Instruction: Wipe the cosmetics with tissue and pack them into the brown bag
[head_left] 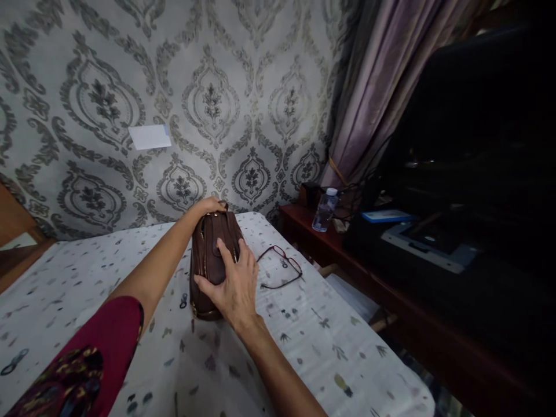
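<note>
A brown leather handbag [207,249] with metal zippers lies on a white sheet with a small leaf print. At the bag's far end is my left hand [212,205], closed on it beside a strap loop; most of its fingers are hidden. My right hand [237,284] rests over the bag's near part with thumb and fingers spread apart. Its thumb reaches toward the left side, while the other fingers lie along the top and right side. Just right of the bag, folding eyeglasses [284,263] with dark red frames lie with their temples open.
A dark red wooden table [299,223] stands along the bed's right side, carrying a clear plastic bottle [325,211] and a blue-and-white box [386,216]. Patterned wallpaper bounds the far side, with a purple curtain [369,104] at the right. A wooden headboard [17,217] is at left.
</note>
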### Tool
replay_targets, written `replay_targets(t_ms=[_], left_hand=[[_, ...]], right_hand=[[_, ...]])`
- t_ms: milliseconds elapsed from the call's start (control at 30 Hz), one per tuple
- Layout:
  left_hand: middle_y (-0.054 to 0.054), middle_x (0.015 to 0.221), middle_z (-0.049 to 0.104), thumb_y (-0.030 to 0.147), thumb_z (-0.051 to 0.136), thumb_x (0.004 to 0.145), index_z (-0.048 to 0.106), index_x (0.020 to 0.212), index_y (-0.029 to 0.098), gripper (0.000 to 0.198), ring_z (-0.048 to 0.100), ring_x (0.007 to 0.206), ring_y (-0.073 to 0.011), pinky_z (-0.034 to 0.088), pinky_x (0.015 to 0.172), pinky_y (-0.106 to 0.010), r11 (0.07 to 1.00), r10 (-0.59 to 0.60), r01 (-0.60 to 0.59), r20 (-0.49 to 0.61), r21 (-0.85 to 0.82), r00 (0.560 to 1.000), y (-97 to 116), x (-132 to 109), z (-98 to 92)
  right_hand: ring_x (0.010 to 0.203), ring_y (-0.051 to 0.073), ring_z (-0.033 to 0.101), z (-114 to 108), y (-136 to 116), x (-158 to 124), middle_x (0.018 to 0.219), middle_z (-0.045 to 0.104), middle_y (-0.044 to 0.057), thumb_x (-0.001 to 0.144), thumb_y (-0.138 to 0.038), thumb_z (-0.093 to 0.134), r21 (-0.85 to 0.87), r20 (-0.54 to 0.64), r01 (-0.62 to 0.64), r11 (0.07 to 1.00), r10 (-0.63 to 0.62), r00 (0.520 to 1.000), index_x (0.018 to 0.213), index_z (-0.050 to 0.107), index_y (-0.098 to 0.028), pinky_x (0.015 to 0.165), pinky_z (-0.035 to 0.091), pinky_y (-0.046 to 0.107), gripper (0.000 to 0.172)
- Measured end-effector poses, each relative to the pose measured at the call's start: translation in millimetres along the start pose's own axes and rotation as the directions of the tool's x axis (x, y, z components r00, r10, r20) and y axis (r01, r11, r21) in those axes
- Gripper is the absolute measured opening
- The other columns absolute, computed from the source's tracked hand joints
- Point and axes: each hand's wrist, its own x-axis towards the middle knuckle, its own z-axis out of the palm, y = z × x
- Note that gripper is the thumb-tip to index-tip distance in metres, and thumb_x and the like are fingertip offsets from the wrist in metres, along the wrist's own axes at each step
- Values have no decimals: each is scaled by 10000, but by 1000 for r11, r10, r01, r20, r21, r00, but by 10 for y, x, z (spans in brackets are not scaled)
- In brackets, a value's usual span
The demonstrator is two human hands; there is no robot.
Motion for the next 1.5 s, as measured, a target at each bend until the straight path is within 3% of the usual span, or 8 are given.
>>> replay_targets(t_ms=[200, 467, 633, 733, 1000, 1267, 1367, 1500], left_hand=[[-104, 1271, 612, 371, 617, 947, 584, 1272, 163, 387, 634, 1084, -237, 561, 905, -453, 992, -103, 105, 30, -71, 994, -13, -14, 2], [-100, 1239, 625, 373, 612, 951, 592, 1251, 160, 369, 643, 1050, -221, 567, 884, -438, 963, -17, -3, -74, -269, 997, 15, -88, -4], [-42, 791, 699, 346, 702, 807, 670, 817, 136, 213, 666, 773, -175, 541, 752, -310, 925, 98, -133, -115, -356, 989, 24, -249, -62], [-32, 727, 694, 371, 696, 730, 635, 736, 155, 224, 667, 738, -177, 523, 728, -287, 902, 165, -194, -109, -385, 980, 48, -354, -100], [-18, 755, 677, 408, 660, 718, 628, 800, 156, 267, 648, 768, -175, 476, 680, -255, 939, 173, -177, -41, -295, 984, 104, -411, -168], [-2, 639, 610, 462, 678, 756, 629, 703, 154, 316, 588, 661, -157, 433, 597, -245, 996, 1, -9, -85, -92, 996, -243, -671, -463], [-25, 756, 657, 403, 639, 855, 675, 826, 132, 275, 628, 759, -177, 494, 659, -276, 999, -34, 34, -140, -4, 990, -287, -711, -382], [-88, 1182, 649, 373, 619, 942, 627, 1180, 147, 329, 645, 1024, -218, 562, 869, -414, 989, -60, 85, -200, 121, 978, -244, -666, -234]], right_hand=[[1373, 402, 421, -2, 5, 1, 1482, 422, 207, 673, -552, 820, 7, 8, 1, 1000, -1, 1000, 1422, 535, -278, 1071, 392, 581, 848], [1416, 413, 368, 32, 30, -19, 1519, 376, 237, 646, -585, 831, 12, -33, 9, 1000, -9, 999, 1488, 432, -228, 1083, 382, 593, 998], [1399, 411, 384, 21, 24, -12, 1511, 401, 231, 628, -643, 820, -9, -49, 10, 1000, -10, 999, 1408, 523, -228, 1081, 374, 600, 932], [1387, 404, 401, -2, 12, -1, 1496, 425, 230, 619, -657, 821, -18, -40, 7, 1000, -8, 999, 1371, 561, -227, 1083, 374, 591, 905], [1351, 390, 438, -38, 10, 15, 1468, 466, 216, 651, -667, 797, -25, -20, -5, 1000, 4, 1000, 1358, 582, -227, 1077, 384, 567, 859], [1381, 394, 403, -18, 23, 2, 1473, 451, 221, 685, -614, 800, 1, -21, 0, 1000, 0, 1000, 1376, 570, -225, 1088, 368, 576, 826], [1381, 391, 401, 0, 26, -1, 1471, 450, 220, 678, -598, 809, 7, -35, 1, 1000, 0, 999, 1371, 572, -224, 1093, 361, 573, 823], [1372, 386, 407, 18, 28, -2, 1470, 449, 213, 675, -590, 810, 8, -51, 8, 1000, -7, 999, 1358, 576, -220, 1091, 364, 563, 812]])
